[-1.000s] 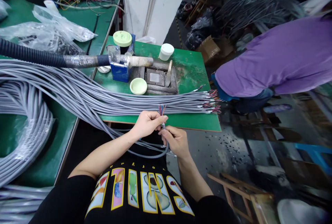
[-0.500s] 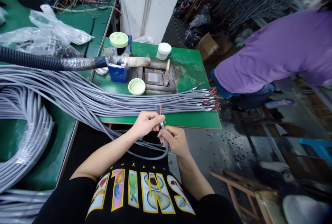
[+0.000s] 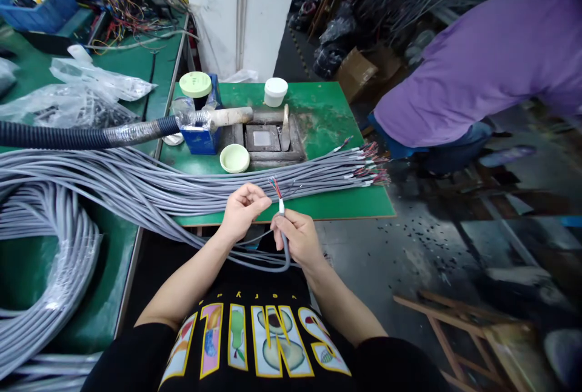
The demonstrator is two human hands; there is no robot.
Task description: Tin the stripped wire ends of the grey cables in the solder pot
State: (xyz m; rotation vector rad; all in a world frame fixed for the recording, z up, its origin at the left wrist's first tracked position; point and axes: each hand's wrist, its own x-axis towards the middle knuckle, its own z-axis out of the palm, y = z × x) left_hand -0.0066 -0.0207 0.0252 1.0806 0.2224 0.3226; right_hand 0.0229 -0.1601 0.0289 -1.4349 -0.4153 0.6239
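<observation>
At the tabletop's (image 3: 318, 207) near edge, a grey cable (image 3: 286, 254) is gripped by the right hand (image 3: 297, 235) and partly covered by its fingers. The left hand (image 3: 243, 211) is held beside the bared wires (image 3: 276, 187); whether anything is pinched cannot be told.

Below pillar (image 3: 216, 4): right hand (image 3: 297, 235) hides part of held cable (image 3: 286, 252). Right: co-worker (image 3: 477, 71) cut off at edge. Left: black hose (image 3: 54, 135) likewise.

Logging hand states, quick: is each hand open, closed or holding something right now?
Left hand: fingers curled beside the coloured wires; whether it pinches anything cannot be told.
Right hand: closed, holding the gray cable below its white band.
</observation>
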